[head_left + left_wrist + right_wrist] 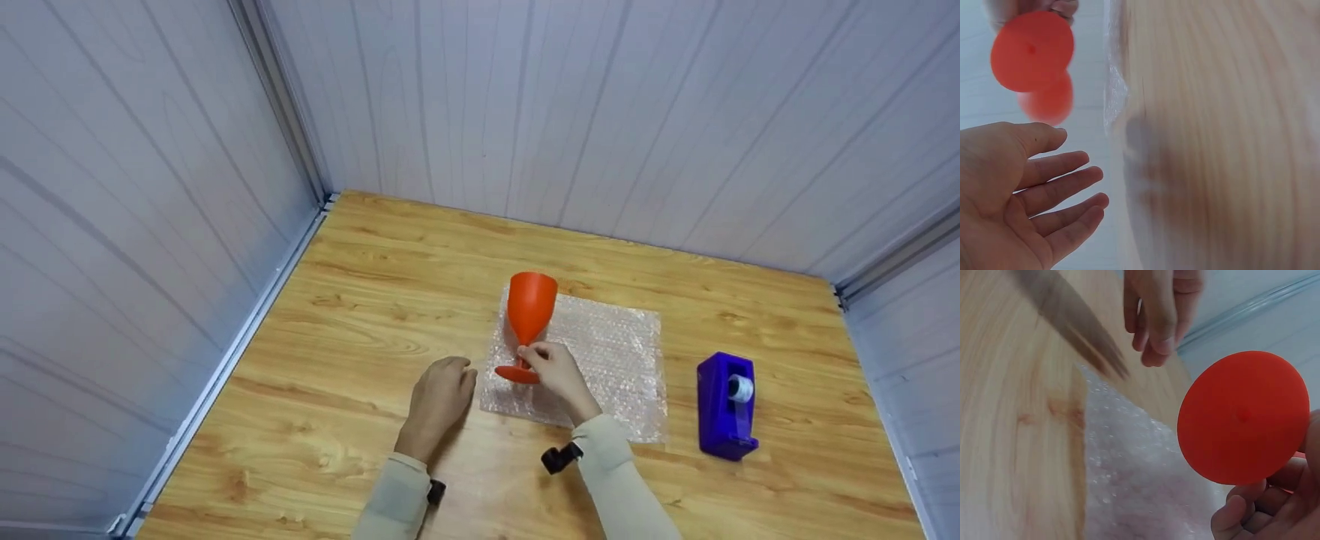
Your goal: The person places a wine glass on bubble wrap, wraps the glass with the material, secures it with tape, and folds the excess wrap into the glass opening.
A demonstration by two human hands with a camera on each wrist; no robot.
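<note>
An orange goblet (pixel 532 304) is held by its stem in my right hand (pixel 559 375), tilted above a sheet of bubble wrap (pixel 607 360). In the right wrist view, the goblet's round base (pixel 1241 419) faces the camera and hides much of the stem and bowl. My left hand (pixel 440 394) hovers over the wood just left of the sheet, apart from the goblet. In the left wrist view, that hand's fingers (pixel 1061 188) are extended and loosely spread with nothing in them.
A blue tape dispenser (pixel 724 409) with a roll of clear tape (pixel 740 388) stands right of the bubble wrap. Pale panel walls (pixel 562 112) enclose the wooden tabletop (pixel 360 300) at the back and both sides.
</note>
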